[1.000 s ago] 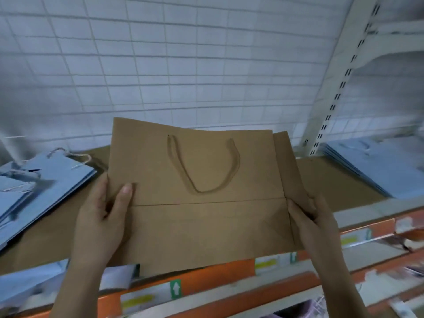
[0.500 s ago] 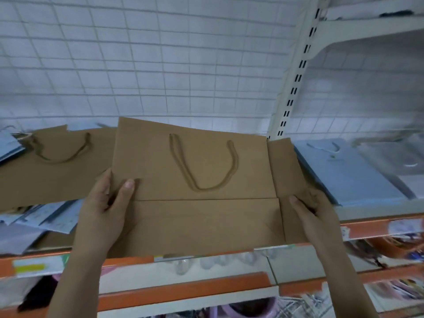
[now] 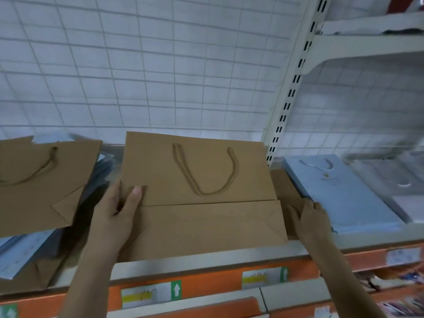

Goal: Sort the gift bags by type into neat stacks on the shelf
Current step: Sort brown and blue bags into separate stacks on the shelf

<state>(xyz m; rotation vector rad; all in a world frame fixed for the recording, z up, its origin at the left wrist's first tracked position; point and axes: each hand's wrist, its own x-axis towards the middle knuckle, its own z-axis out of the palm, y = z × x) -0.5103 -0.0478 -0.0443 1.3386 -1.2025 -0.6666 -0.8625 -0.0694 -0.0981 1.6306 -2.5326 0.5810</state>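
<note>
Two hands hold my flat brown bag (image 3: pixel 197 180) on the shelf (image 3: pixel 206 258): left hand (image 3: pixel 117 216) pinches its left edge, right hand (image 3: pixel 309 221) grips its right edge, blue stack (image 3: pixel 344 193) just beyond.

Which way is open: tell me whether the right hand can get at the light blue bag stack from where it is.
Probably yes. The right hand grips the held brown bag's right edge, directly beside the light blue bag stack, with nothing between them; it would have to let go first.

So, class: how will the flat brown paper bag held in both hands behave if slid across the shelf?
The brown bag looks flat and creased, so probably light and bendy. Its paper should slide easily on the shelf. The rope handle lies loose and may snag.
</note>
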